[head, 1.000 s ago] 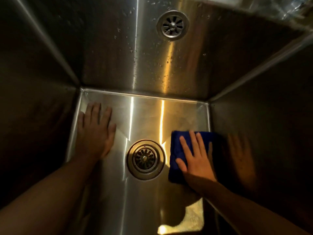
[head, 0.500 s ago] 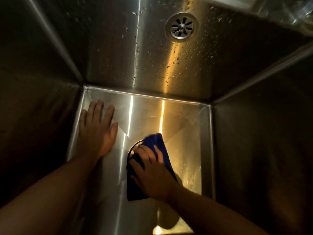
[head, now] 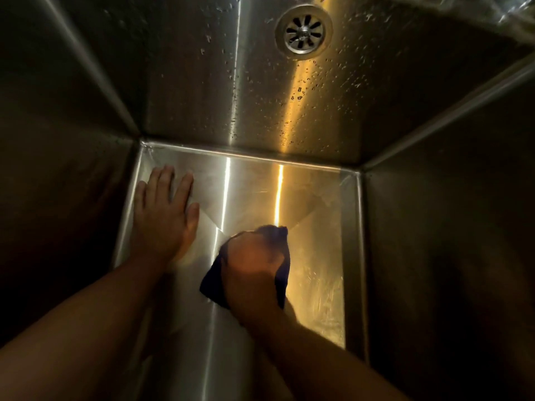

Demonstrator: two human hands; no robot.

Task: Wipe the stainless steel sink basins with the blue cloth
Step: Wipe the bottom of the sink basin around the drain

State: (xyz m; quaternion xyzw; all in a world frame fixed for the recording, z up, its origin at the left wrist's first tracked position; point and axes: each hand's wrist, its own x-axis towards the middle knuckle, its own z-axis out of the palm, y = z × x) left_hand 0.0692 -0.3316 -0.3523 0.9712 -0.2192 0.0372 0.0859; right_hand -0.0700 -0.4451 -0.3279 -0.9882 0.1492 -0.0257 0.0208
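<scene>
Blue cloth point(head: 212, 285) now at sink basin point(head: 318, 256) centre, in grip of right hand point(head: 252, 267); left hand point(head: 165, 224) flat, fingers straight.

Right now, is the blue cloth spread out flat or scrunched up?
Scrunched up. The right hand curls over the cloth, which bulges in dark folds around it on the sink floor.

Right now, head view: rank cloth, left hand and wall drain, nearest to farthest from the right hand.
1. cloth: bunched under the right hand, which grips it.
2. left hand: to the left, flat on the sink floor.
3. wall drain: high above both hands.
</scene>
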